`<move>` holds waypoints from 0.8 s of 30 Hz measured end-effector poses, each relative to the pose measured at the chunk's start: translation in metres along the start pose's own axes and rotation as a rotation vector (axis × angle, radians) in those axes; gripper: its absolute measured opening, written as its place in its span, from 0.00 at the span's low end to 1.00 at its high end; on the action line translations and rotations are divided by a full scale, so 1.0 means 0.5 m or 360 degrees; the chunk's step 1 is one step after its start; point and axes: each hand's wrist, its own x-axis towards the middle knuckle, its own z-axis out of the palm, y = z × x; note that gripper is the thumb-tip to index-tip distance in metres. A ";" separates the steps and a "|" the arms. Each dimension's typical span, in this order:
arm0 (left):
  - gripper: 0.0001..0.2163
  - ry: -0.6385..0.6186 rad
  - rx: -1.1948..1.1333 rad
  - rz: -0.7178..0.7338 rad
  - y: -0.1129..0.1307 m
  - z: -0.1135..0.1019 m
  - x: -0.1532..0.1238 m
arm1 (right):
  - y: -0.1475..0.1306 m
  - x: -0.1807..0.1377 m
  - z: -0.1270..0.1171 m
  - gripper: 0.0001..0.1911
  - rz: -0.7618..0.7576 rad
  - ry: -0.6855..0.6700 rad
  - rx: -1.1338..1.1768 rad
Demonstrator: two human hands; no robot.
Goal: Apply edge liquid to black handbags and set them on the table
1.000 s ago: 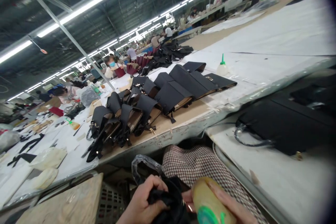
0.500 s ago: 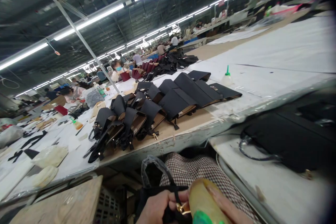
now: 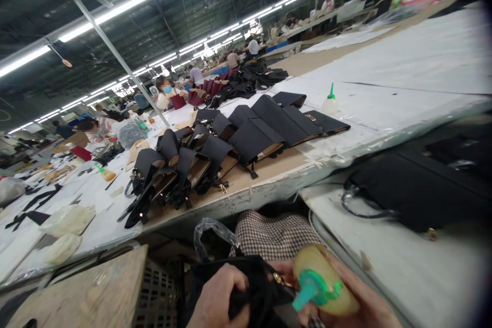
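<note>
A black handbag (image 3: 255,277) lies in my lap, its handle wrapped in clear plastic and a gold clasp (image 3: 282,280) showing near my fingers. My left hand (image 3: 221,297) is closed around the bag's black material. In my right hand (image 3: 359,284) is a yellowish squeeze bottle (image 3: 323,266) with a green nozzle (image 3: 311,287). The bottle is tilted, its nozzle pointing down and left over the bag. Some fingers reach behind the bottle by the clasp; which hand they belong to is partly hidden.
Black bags (image 3: 253,138) stand in rows on the long table in front. Another squeeze bottle (image 3: 329,102) stands behind them. A black bag (image 3: 418,184) rests on a white surface at the right. At lower left are a wooden board (image 3: 88,287) and a plastic crate (image 3: 157,287). Other people sit farther back.
My left hand has shifted from near the clasp to a grip on the bag at the left. The bottle has turned, so its nozzle now shows pointing left over the bag.
</note>
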 end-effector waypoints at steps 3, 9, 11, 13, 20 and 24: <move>0.09 0.0079 -0.0087 -0.0310 0.024 -0.009 -0.006 | 0.001 -0.016 -0.001 0.22 -0.0080 0.0084 0.0050; 0.25 -0.0059 -0.0012 -0.0111 0.037 -0.018 0.003 | 0.003 -0.037 0.010 0.23 -0.0064 0.0029 0.0109; 0.30 -0.0095 0.0060 0.0194 0.040 -0.021 0.010 | -0.002 -0.036 0.017 0.21 -0.0095 0.0016 0.0099; 0.31 -0.0178 0.0123 0.0422 0.050 -0.027 0.018 | -0.008 -0.028 0.025 0.19 -0.0111 0.0021 0.0110; 0.27 -0.0286 0.0203 0.0530 0.073 -0.022 0.023 | -0.037 0.039 0.079 0.20 0.0078 -0.0164 0.0154; 0.23 -0.0245 0.0090 0.0392 0.047 -0.008 0.011 | -0.041 0.067 0.100 0.24 0.0089 -0.0388 -0.0056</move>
